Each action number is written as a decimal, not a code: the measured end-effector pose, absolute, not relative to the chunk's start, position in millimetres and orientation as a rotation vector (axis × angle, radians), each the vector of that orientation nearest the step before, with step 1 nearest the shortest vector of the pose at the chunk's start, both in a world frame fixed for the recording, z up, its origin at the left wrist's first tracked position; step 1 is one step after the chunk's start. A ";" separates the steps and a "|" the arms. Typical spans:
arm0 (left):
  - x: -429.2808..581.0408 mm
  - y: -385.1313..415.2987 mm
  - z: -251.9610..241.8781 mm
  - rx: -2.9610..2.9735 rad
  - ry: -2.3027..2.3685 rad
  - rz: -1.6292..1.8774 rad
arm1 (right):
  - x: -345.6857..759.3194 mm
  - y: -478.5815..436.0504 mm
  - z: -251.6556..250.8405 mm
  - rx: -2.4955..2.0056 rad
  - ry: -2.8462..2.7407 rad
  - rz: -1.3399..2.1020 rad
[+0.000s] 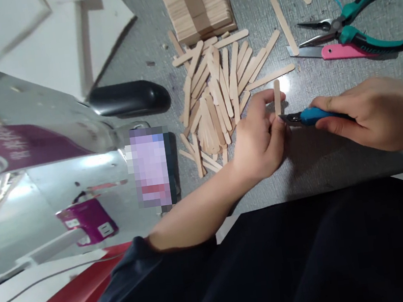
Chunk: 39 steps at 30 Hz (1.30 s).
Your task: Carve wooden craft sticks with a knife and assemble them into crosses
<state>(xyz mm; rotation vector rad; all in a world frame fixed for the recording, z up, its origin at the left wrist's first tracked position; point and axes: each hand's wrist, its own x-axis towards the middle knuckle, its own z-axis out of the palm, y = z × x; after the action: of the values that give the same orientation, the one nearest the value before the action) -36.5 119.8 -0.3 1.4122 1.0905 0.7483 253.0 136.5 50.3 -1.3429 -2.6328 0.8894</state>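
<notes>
Between the fingers of my left hand (261,135) a wooden craft stick (277,96) points away from me. My right hand (375,113) is wrapped around blue-handled cutting pliers (310,116). Their dark jaws meet the craft stick's lower part beside my left thumb; whether they bite into the wood, I cannot tell. Just beyond my left hand lies a loose pile of craft sticks (213,97), overlapping at many angles. A banded stack of craft sticks (201,10) sits behind the pile.
Open green-handled long-nose pliers (337,24) lie at the back right, over a pink-handled knife (340,51). Two loose sticks are near them. Left of the pile are a black rounded object (131,98), a phone with a blurred screen (151,167) and a purple box (86,221).
</notes>
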 end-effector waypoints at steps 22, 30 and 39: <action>-32.7 132.7 -6.0 1.179 1.012 0.716 | 242.7 131.1 51.4 -1.510 -2.849 0.429; -27.4 137.2 -2.2 1.058 0.984 0.725 | 247.9 136.8 39.8 -1.469 -2.781 0.261; -19.5 139.1 -11.9 1.151 0.959 0.779 | 265.5 166.2 1.2 -1.301 -2.295 0.510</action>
<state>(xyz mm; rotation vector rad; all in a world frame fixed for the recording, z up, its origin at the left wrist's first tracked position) -19.5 139.1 -11.9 1.1508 0.9592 0.7794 265.5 166.2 1.2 -1.3014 -2.2950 0.5095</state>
